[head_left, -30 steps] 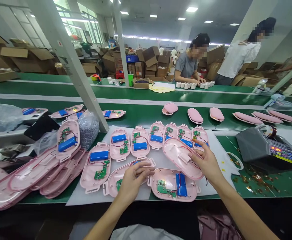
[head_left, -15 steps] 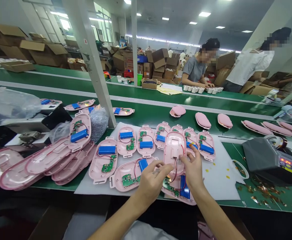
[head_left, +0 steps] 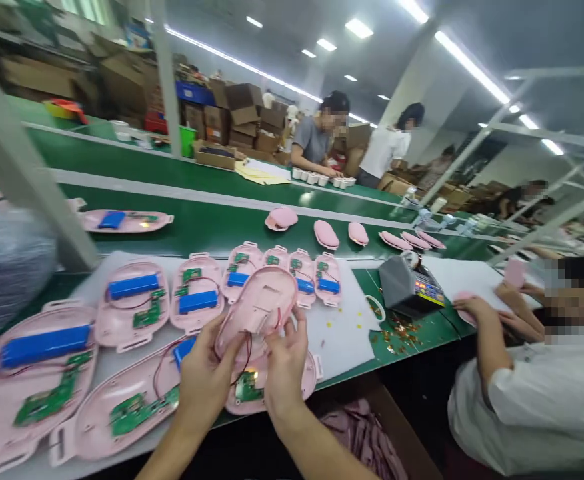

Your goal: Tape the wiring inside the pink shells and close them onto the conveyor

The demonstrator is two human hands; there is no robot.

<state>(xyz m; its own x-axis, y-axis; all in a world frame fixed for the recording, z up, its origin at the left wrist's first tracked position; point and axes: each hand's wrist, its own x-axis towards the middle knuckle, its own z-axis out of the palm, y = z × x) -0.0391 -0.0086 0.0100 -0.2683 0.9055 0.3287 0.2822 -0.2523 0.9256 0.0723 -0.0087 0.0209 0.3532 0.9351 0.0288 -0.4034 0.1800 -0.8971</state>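
here, pink shells point(head_left: 125, 323) crowd a green bench point(head_left: 383, 349), cardboard boxes point(head_left: 245, 103) stacked beyond.

The head camera looks forward — and down, tilted.

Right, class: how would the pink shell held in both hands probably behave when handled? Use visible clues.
The pink shell is likely stiff: no sag shows between the left hand and right hand. It seems light, being a shallow, open hollow. The dark wire hanging from it would probably flop and could snag.
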